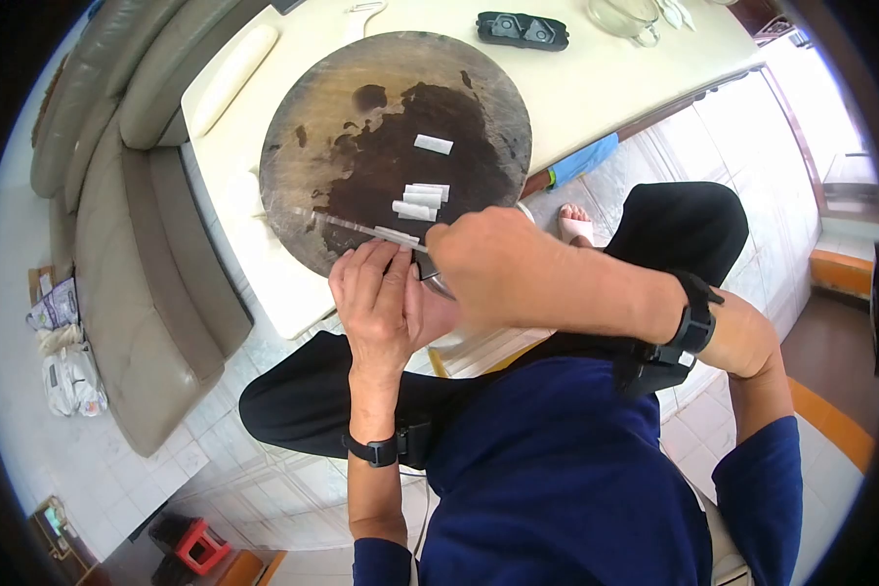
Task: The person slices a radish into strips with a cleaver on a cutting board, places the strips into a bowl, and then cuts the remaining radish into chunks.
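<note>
My right hand (488, 259) is closed in a fist at the near edge of the round wooden cutting board (293, 107). It grips what looks like a knife (347, 224), its blade seen nearly edge-on and pointing left over the board; the handle is hidden in the fist. Beside the blade, my left hand (376, 298) has its fingers bent and pressed together on a white piece (397, 236), partly hidden under the fingertips. Several short white sticks (421, 198) lie grouped on the dark wet patch, with a single white stick (434, 145) farther off.
A long white radish-like vegetable (236, 78) lies on the cream table (415, 15) left of the board. A white peeler-like tool (364, 12), a black oblong object (523, 31) and a glass cup (627, 18) are at the far side. A grey sofa (132, 283) stands left.
</note>
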The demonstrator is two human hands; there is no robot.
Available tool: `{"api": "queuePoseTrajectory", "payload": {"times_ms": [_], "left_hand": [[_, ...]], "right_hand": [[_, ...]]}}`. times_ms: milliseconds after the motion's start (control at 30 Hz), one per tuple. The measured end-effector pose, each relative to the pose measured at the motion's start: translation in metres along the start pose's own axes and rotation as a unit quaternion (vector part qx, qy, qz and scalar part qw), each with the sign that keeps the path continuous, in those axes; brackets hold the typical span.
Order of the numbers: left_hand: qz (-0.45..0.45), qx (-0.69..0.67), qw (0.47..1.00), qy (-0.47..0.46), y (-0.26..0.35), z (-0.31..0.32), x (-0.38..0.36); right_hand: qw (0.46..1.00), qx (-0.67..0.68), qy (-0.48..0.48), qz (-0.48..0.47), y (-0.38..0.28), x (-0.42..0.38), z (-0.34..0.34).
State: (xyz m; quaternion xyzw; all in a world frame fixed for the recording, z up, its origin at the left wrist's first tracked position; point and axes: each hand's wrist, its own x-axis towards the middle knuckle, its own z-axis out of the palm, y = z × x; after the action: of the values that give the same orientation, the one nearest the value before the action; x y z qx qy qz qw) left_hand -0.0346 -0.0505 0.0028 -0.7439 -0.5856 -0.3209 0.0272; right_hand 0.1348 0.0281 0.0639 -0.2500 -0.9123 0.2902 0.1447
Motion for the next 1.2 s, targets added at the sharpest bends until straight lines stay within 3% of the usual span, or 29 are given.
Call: {"api": "queuePoseTrajectory", "payload": {"times_ms": [200,267,400,467,500,567,600,633,667,700,767,800,1033,1200], "left_hand": [[-0.015,-0.029,0.999,0.033,-0.001,0.000,-0.001],[-0.023,-0.035,0.998,0.040,-0.001,-0.003,-0.001],[-0.118,-0.085,0.987,0.067,-0.001,-0.010,-0.001],[-0.141,-0.085,0.985,0.047,0.002,-0.017,0.006],[-0.141,-0.085,0.985,0.048,0.004,-0.020,0.009],[-0.163,-0.143,0.976,0.034,0.009,-0.023,0.015],[-0.162,-0.143,0.976,0.038,0.012,-0.025,0.019],[-0.290,-0.296,0.907,0.075,0.016,-0.027,0.022],[-0.404,-0.437,0.797,0.108,0.019,-0.029,0.023],[-0.402,-0.438,0.797,0.110,0.018,-0.031,0.024],[-0.423,-0.712,0.557,0.070,0.015,-0.037,0.024],[-0.446,-0.737,0.504,0.064,0.019,-0.039,0.026],[-0.488,-0.682,0.540,0.072,0.018,-0.027,0.007],[-0.525,-0.657,0.526,0.126,0.020,-0.035,-0.007]], "right_hand": [[0.994,0.016,-0.085,0.060,0.001,-0.012,-0.023],[0.986,0.080,-0.028,0.140,-0.007,-0.017,-0.033],[0.971,0.167,0.036,0.170,0.002,-0.024,-0.029],[0.923,0.312,-0.031,0.223,0.004,-0.026,-0.036],[0.924,0.311,-0.031,0.222,0.005,-0.029,-0.036],[0.818,0.507,-0.042,0.267,0.009,-0.034,-0.033],[0.821,0.504,-0.042,0.264,0.009,-0.036,-0.034],[0.783,0.563,-0.032,0.263,0.009,-0.039,-0.034],[0.741,0.619,-0.022,0.260,0.008,-0.041,-0.033],[0.744,0.616,-0.022,0.258,0.008,-0.042,-0.032],[0.739,0.631,-0.041,0.232,0.007,-0.040,-0.026],[0.751,0.622,-0.049,0.217,0.009,-0.038,-0.021],[0.780,0.583,-0.027,0.226,0.010,-0.040,-0.012],[0.827,0.501,-0.029,0.254,0.013,-0.057,-0.025]]}}
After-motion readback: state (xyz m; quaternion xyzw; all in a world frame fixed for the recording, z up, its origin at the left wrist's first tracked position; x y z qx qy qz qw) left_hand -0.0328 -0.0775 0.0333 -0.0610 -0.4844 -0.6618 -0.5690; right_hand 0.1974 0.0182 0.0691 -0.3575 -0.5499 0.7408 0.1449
